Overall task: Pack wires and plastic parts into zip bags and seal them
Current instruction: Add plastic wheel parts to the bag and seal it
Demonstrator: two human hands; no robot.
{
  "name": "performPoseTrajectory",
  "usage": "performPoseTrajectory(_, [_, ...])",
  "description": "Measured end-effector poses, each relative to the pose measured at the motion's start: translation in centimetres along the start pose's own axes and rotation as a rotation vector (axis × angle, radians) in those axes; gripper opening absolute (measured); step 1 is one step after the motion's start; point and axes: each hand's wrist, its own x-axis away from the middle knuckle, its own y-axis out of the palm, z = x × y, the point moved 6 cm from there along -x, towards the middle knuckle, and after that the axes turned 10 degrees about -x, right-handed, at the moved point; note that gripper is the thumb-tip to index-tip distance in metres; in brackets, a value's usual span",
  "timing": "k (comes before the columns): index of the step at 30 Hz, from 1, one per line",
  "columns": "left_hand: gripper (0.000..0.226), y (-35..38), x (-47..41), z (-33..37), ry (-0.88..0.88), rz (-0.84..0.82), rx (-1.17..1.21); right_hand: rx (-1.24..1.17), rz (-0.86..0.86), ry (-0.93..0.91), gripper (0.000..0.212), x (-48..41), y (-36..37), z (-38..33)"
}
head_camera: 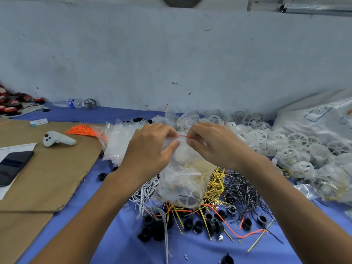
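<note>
A clear zip bag (182,180) with a red seal line hangs above the blue table, filled with yellow wires and a white plastic wheel. My left hand (152,149) pinches the bag's top edge at its left end. My right hand (213,145) pinches the same red strip at its right end. Under the bag lie heaps of white wires (146,195), yellow wires (217,185) and black wires (242,189), with black plastic rings (198,224) in front. A pile of white plastic wheels (276,141) fills the right side.
A stack of empty zip bags (118,141) and an orange wire bundle (82,130) lie left of my hands. Cardboard (47,178) carries a white controller (57,140) and a phone (13,166). A large white sack (320,115) stands at the right; a water bottle (70,103) lies by the wall.
</note>
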Motion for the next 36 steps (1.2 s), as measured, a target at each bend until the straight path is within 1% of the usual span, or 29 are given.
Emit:
performPoseTrajectory(3, [0.007,0.1,-0.4,0.6,0.024,-0.018,-0.008,-0.003,0.001,-0.012,0.016,0.1,0.0,-0.2])
performPoseTrajectory(8, [0.003,0.2,-0.1,0.0,-0.009,-0.033,0.02,-0.02,-0.001,0.027,0.017,0.6,-0.2,1.0])
performPoseTrajectory(11, [0.002,0.2,0.0,1.0,0.055,-0.027,-0.113,-0.031,0.015,0.01,0.014,0.8,-0.1,0.9])
performPoseTrajectory(13, [0.006,0.3,-0.3,1.8,0.094,-0.021,-0.148,-0.03,0.03,-0.005,0.015,0.8,0.0,0.5])
performPoseTrajectory(15, [0.008,0.3,-0.6,2.3,0.104,-0.034,-0.121,-0.034,0.039,-0.002,0.016,0.8,0.0,0.3])
performPoseTrajectory(19, [0.004,0.5,-0.6,1.8,0.071,-0.038,-0.077,-0.081,0.063,0.037,0.016,1.2,-0.6,1.2])
performPoseTrajectory(21, [0.003,0.6,-0.6,1.8,0.07,-0.045,-0.105,-0.09,0.063,0.021,0.014,1.4,-0.5,1.3])
performPoseTrajectory(24, [0.006,0.8,-0.8,2.7,0.116,-0.05,-0.15,-0.096,0.086,-0.013,0.013,1.5,-0.3,0.9])
performPoseTrajectory(26, [0.008,0.8,-0.9,2.9,0.129,-0.058,-0.146,-0.11,0.102,-0.003,0.015,1.5,-0.4,1.1])
performPoseTrajectory(29, [0.006,1.0,-0.8,2.4,0.112,-0.07,-0.134,-0.134,0.116,0.031,0.015,1.9,-0.7,2.0])
performPoseTrajectory(33, [0.004,0.9,-0.7,2.1,0.112,-0.074,-0.09,-0.139,0.132,0.002,0.013,2.3,-1.1,2.1])
performPoseTrajectory(36, [0.008,0.6,-0.6,1.6,0.122,-0.072,-0.079,-0.156,0.16,0.034,0.018,2.6,-1.7,2.6])
